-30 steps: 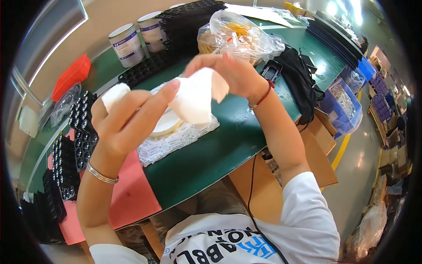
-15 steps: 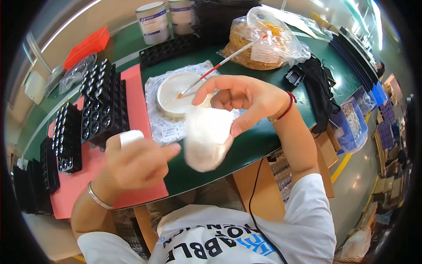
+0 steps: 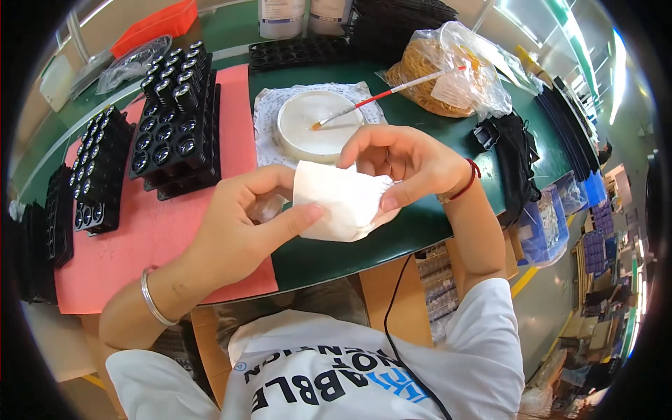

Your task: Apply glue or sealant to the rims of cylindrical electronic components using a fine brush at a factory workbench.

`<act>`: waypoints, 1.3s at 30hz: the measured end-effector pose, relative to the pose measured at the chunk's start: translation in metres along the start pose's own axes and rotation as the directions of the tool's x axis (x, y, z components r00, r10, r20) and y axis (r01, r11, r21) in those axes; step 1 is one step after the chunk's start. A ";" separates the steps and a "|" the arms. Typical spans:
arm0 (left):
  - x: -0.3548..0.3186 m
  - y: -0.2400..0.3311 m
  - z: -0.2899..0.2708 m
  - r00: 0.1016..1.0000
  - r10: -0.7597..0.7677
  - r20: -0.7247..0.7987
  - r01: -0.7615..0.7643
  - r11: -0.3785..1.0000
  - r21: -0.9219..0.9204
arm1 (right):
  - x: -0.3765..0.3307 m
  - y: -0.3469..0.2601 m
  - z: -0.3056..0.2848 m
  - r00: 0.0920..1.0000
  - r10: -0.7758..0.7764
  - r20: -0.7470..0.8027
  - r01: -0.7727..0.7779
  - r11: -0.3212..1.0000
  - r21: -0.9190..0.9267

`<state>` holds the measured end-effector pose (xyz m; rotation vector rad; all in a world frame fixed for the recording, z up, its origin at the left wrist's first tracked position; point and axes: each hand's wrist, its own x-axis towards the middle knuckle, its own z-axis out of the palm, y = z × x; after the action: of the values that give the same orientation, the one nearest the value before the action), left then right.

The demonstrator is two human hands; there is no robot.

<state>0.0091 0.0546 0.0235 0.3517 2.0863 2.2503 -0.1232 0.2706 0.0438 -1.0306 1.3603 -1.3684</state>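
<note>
Both hands hold a crumpled white tissue just above the green table's near edge. My left hand pinches its left side between thumb and fingers; something small and pale sits half hidden under that hand's fingers. My right hand grips the tissue's upper right edge. Just beyond the hands stands a shallow white bowl on a patterned cloth, with a red-handled brush resting tip-down in it.
Black trays of small round parts lie on a pink mat at left. A clear bag of rubber bands and a black pouch sit at right. Two white tubs stand at the back.
The view has tilted down and both hands have dropped toward the table's near edge with the tissue. The small white piece seen earlier in my left hand is now mostly hidden.
</note>
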 end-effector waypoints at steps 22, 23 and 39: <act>-0.006 -0.006 0.011 0.987 0.155 0.044 -0.153 0.813 0.562 | 0.006 0.009 0.016 0.997 0.007 0.079 0.006 0.986 -0.165; -0.006 -0.005 0.011 0.987 0.156 0.042 -0.152 0.812 0.563 | 0.006 0.009 0.018 0.998 0.045 0.038 -0.036 0.976 -0.216; -0.009 0.002 0.009 0.879 0.327 0.348 -0.457 0.370 0.809 | 0.003 0.016 0.014 0.997 -0.031 -0.075 0.048 0.970 0.239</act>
<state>0.0201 0.0618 0.0249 1.1079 3.1664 0.9038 -0.1100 0.2651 0.0286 -0.8575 1.1935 -1.5698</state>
